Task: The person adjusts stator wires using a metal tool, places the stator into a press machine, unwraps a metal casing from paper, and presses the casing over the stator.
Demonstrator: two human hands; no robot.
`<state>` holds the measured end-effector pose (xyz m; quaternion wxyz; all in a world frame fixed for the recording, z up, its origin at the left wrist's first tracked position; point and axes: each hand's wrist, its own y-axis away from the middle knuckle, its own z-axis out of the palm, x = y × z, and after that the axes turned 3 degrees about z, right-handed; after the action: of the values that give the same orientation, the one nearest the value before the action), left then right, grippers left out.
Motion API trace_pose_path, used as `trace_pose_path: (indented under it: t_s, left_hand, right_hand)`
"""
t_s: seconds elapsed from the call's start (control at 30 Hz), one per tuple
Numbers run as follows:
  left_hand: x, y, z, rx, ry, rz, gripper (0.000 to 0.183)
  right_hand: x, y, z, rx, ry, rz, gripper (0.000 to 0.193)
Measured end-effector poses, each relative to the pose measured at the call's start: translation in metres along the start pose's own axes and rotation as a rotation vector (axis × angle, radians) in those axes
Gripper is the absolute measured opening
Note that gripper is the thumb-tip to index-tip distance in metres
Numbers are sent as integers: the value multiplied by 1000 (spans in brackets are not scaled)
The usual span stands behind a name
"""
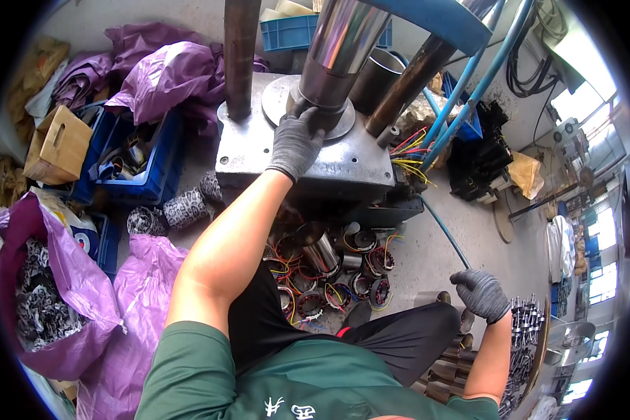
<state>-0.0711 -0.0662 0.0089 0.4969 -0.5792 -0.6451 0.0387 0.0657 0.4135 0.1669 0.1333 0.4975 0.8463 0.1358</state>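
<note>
In the grey glove, my left hand reaches up to the press and curls its fingers against the lower end of a shiny metal cylinder. That cylinder stands upright over a round plate on the steel press bed. My right hand, gloved too, is out to the right with its fingers closed around the end of a thin blue-green lever rod. The fingertips of the left hand are partly hidden by the cylinder.
Wire-trailing motor stators and a metal sleeve lie on the floor before me. Purple sacks and a blue crate are at the left. Steel columns flank the press. Metal shafts stand at the right.
</note>
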Motion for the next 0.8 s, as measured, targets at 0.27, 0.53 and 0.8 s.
trace_pose_path:
  t_s: [0.27,0.53,0.8]
  left_hand:
    - [5,-1,0,-41,27,-35,54]
    - [3,-1,2,-20,14,-12,54]
    - [6,-1,-4,-95,81,-68,52]
  right_hand:
    - [1,4,2,64,-153,90,29]
    - [6,5,4,182,-316,137,26]
    - [4,3,3,227,-388,210,26]
